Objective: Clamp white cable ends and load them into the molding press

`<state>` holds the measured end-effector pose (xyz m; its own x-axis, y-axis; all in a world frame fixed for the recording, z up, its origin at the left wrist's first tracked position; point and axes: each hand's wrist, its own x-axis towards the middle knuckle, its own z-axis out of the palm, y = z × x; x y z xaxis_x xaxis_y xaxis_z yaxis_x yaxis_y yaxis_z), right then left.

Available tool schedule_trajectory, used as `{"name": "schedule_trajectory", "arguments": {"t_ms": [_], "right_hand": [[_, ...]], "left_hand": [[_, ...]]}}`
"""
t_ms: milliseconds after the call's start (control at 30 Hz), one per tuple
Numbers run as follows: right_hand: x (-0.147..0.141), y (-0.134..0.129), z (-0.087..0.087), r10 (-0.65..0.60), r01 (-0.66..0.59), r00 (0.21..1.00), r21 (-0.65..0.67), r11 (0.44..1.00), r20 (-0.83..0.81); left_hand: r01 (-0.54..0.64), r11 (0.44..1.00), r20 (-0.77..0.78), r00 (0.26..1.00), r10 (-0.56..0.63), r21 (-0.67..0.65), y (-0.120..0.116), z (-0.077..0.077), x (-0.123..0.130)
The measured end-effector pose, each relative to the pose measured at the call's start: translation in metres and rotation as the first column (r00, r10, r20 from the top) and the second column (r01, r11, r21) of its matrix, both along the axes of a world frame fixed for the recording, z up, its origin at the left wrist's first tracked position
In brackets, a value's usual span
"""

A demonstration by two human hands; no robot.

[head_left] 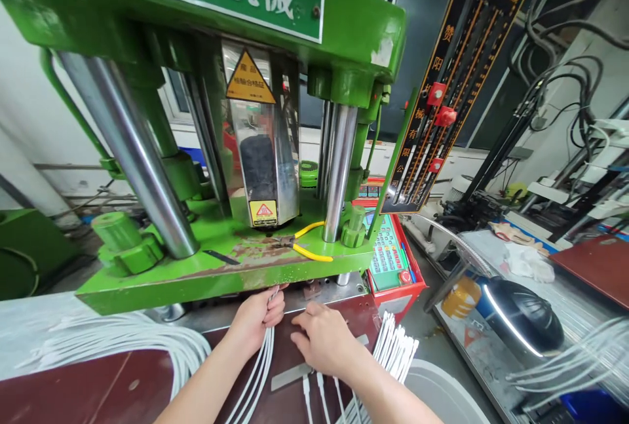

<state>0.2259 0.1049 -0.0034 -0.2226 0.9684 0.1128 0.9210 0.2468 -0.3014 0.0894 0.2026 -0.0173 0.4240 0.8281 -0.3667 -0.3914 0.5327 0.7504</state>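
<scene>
My left hand [258, 319] is closed around several thin white cables [260, 368], just below the front edge of the green machine base. The cables hang down from the fist toward the bottom of the view. To its right is my right hand [322, 335], palm down over the dark red tabletop [285, 345], its fingers bent and a little apart. A flat metal strip [289, 377] lies beside that hand, and white cable ends with connectors [306, 386] lie just below it. Whatever is under the right palm is hidden.
Above the hands stands a green press [196, 273] with yellow-handled pliers [312, 253] on its base. Cable bundles lie at left [181, 345] and right [396, 345]. A red-framed control panel [388, 253] and a grey bin [442, 385] are on the right.
</scene>
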Motion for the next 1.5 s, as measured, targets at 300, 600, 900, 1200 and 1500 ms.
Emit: {"name": "schedule_trajectory", "arguments": {"t_ms": [300, 600, 900, 1200, 1500], "right_hand": [[0.001, 0.002, -0.001, 0.002, -0.002, 1.0, 0.001, 1.0, 0.004], [0.0, 0.0, 0.002, -0.005, 0.005, 1.0, 0.009, 1.0, -0.001], [0.0, 0.0, 0.003, 0.006, -0.006, 1.0, 0.014, 1.0, 0.004], [0.001, 0.001, -0.001, -0.007, 0.008, 0.999, 0.009, 1.0, -0.031], [0.008, 0.002, 0.004, -0.001, -0.001, 0.982, -0.012, 1.0, -0.188]], "left_hand": [[-0.007, 1.0, 0.003, 1.0, 0.007, 0.008, 0.0, -0.001, 0.0], [-0.003, 1.0, 0.008, 1.0, 0.002, 0.019, -0.001, 0.0, 0.0], [-0.004, 1.0, -0.007, 1.0, 0.004, 0.016, -0.002, 0.0, 0.0], [0.001, 1.0, -0.021, 1.0, -0.001, 0.012, 0.0, -0.001, 0.001], [-0.03, 0.999, 0.039, 0.999, 0.031, -0.022, 0.004, -0.013, 0.006]]}}
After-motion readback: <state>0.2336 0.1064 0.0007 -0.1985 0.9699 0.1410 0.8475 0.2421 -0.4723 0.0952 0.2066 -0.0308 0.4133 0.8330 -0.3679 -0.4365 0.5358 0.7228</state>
